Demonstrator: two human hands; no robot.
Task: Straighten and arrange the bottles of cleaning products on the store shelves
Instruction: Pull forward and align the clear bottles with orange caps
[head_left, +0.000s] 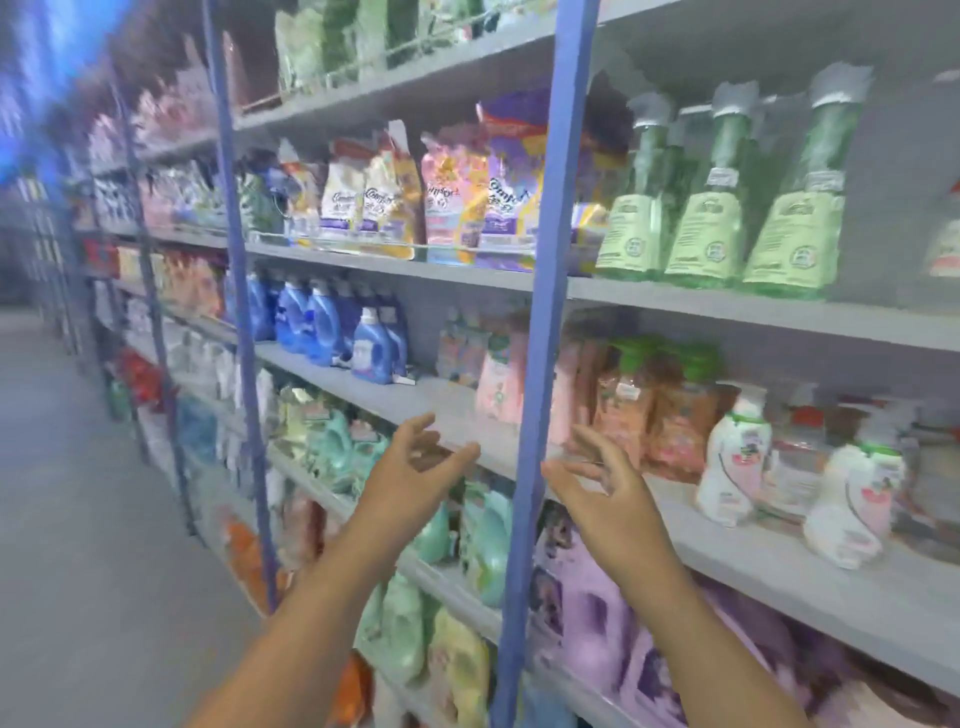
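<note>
Bottles of pink refill (498, 376) look full, heavy and slick, best gripped round the body; left hand (415, 462) and right hand (605, 488) hover apart, fingers loose, holding nothing

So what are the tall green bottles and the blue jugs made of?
The tall green bottles look like clear plastic or glass: green contents show through, with pale paper-like labels and grey caps. The blurred picture leaves it open. The blue jugs look like opaque glossy plastic, since light shines off their rounded sides.
</note>
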